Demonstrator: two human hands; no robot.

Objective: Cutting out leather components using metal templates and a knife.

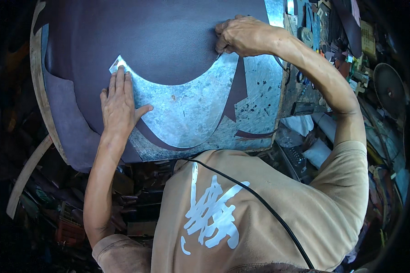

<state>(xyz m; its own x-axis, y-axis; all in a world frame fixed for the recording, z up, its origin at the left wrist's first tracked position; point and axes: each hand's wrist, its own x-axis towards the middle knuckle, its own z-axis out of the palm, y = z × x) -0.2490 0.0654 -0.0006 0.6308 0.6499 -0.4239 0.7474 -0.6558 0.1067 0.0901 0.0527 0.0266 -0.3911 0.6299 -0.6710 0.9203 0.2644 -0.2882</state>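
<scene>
Our left hand [117, 98] lies flat with fingers extended and thumb spread wide, gripping nothing, its fingertips resting on the left tip of a mottled silvery-grey, crescent-shaped sheet [182, 109]. Our right hand [241, 36] is curled tightly at that sheet's upper right end, around a slim dark tool [219, 56] mostly hidden by the fingers. Bowing toward us between both hands, the crescent lies over smooth, dark purple-brown leather [168, 41] on a scuffed grey worktop [262, 100].
</scene>
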